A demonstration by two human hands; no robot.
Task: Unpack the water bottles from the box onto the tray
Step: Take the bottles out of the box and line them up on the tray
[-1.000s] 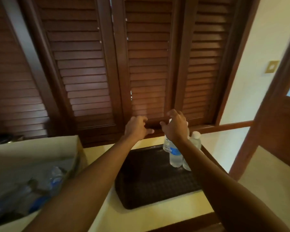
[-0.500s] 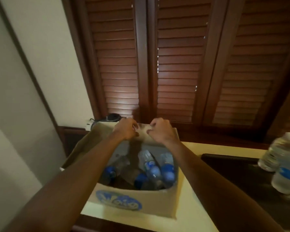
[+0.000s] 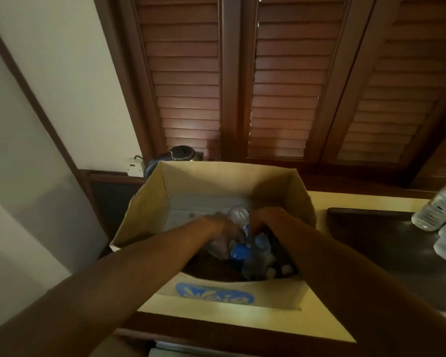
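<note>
A: Head view: both my hands are down in the box (image 3: pixel 216 186), on the table (image 3: pixel 317 199) left of the tray (image 3: pixel 371 228).

B: Holding?

A: Left hand (image 3: pixel 223 228) and right hand (image 3: pixel 264 219) curl around loose bottles (image 3: pixel 252 251); how firmly, I cannot tell. Slick plastic may slip. The kettle (image 3: pixel 182 153) behind the box isn't obstructing.

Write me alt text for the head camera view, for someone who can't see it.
Both hands, left hand and right hand, reach into an open cardboard box among water bottles. To its right, a dark tray holds upright bottles. Wooden shutters stand behind.
</note>
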